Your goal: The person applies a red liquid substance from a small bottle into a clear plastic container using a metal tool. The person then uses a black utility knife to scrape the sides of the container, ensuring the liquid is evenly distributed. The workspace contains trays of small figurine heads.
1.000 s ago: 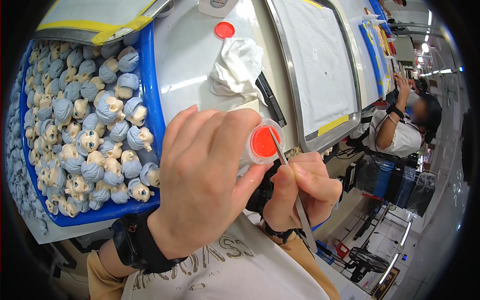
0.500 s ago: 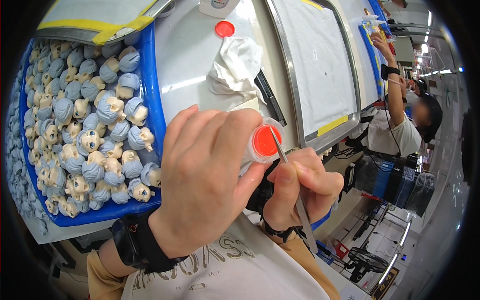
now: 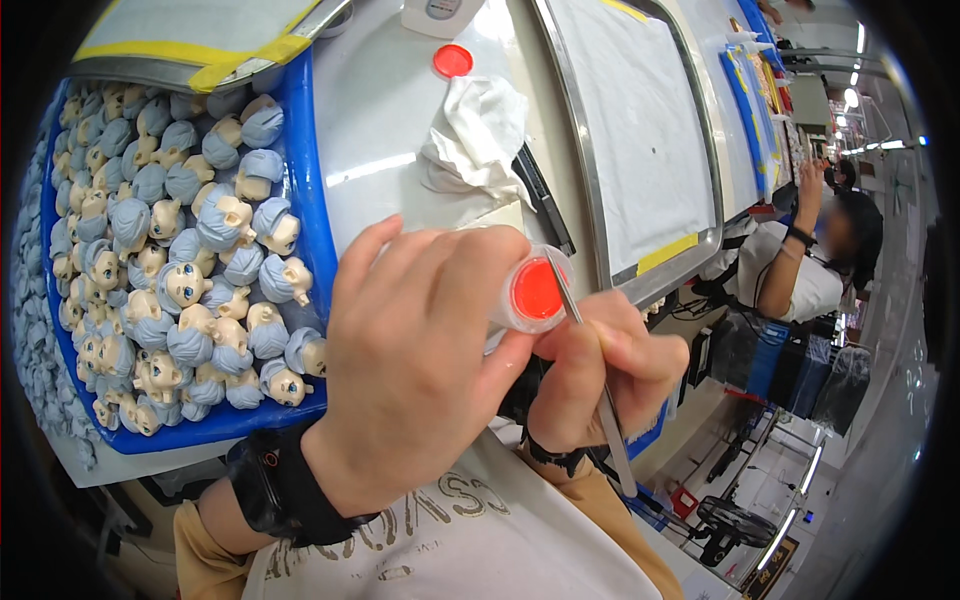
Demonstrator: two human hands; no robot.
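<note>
My left hand (image 3: 420, 350) is closed around a small translucent jar (image 3: 508, 312) with bright red paint-like stuff (image 3: 537, 290) inside, its open mouth facing me. My right hand (image 3: 610, 375) pinches a slim pointed metal tool (image 3: 611, 430), perhaps tweezers; whether it has one blade or two I cannot tell. Its tip lies over the right side of the jar's mouth, by the rim, and its broad end sticks out below my fingers. Beyond my hands, a red round lid (image 3: 453, 61) lies beside a crumpled white cloth (image 3: 475, 135).
At left, a blue tray (image 3: 318, 200) holds many doll heads (image 3: 185, 285) with grey-blue hair. A cloth-lined metal tray (image 3: 715, 200) with yellow tape is at right. A black strip-like tool (image 3: 545, 200) lies between. A co-worker (image 3: 790, 270) sits farther right.
The tool's tip has shifted from the middle of the red stuff toward the jar's right rim. The co-worker's raised arm has come down and bent.
</note>
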